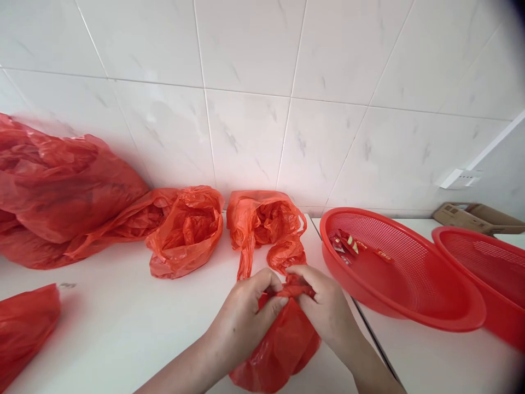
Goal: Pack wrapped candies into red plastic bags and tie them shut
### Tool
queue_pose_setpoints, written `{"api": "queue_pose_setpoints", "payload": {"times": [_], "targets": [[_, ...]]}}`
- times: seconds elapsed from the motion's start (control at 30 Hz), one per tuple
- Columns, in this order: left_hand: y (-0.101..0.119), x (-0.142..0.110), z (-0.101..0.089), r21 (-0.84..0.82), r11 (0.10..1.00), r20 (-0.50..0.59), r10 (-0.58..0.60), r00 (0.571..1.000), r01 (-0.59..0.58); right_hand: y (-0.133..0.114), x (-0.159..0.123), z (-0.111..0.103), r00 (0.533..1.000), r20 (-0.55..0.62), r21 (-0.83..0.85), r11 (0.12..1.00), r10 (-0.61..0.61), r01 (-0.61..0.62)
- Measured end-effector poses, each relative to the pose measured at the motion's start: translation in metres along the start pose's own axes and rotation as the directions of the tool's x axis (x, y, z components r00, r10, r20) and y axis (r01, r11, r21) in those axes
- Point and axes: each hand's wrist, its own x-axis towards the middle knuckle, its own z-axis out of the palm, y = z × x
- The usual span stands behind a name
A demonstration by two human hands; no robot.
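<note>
A small red plastic bag point(281, 345) lies on the white counter point(135, 328) right in front of me. My left hand point(246, 314) and my right hand point(324, 306) are both closed on its bunched top, fingers pinching the twisted plastic between them. Just behind my hands lies another red bag point(262, 219) with loose handles, its mouth open.
More red bags lie along the tiled wall: an open one point(186, 230), a big heap point(57, 186) at far left, one point(24, 323) at the left edge. Right of me stand a red mesh basket point(410, 306) holding a few small packets point(348, 243), a second basket point(488, 262), and a cardboard box point(476, 216).
</note>
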Motion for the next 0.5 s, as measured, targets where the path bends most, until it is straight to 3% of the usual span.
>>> {"api": "queue_pose_setpoints", "payload": {"times": [0.2, 0.27, 0.33, 0.4, 0.5], "targets": [[-0.009, -0.004, 0.0, 0.306, 0.939, -0.071, 0.188, 0.98, -0.158, -0.002, -0.008, -0.014, 0.963, 0.269, 0.337, 0.934, 0.026, -0.12], [-0.012, -0.006, 0.0, 0.333, 0.907, -0.058, 0.292, 0.955, -0.258, -0.003, -0.009, -0.017, 0.956, 0.292, 0.42, 0.896, 0.017, -0.144], [-0.013, -0.011, -0.003, 0.34, 0.86, -0.022, 0.413, 0.911, -0.381, -0.001, -0.008, -0.017, 0.97, 0.238, 0.423, 0.894, 0.051, -0.151], [-0.011, -0.018, -0.009, 0.333, 0.815, 0.044, 0.488, 0.872, -0.474, 0.006, -0.008, -0.014, 0.99, 0.086, 0.337, 0.931, 0.116, -0.138], [-0.006, -0.036, -0.024, 0.272, 0.846, 0.182, 0.423, 0.888, -0.459, 0.028, -0.012, -0.013, 0.964, -0.193, 0.13, 0.978, 0.184, -0.161]]}}
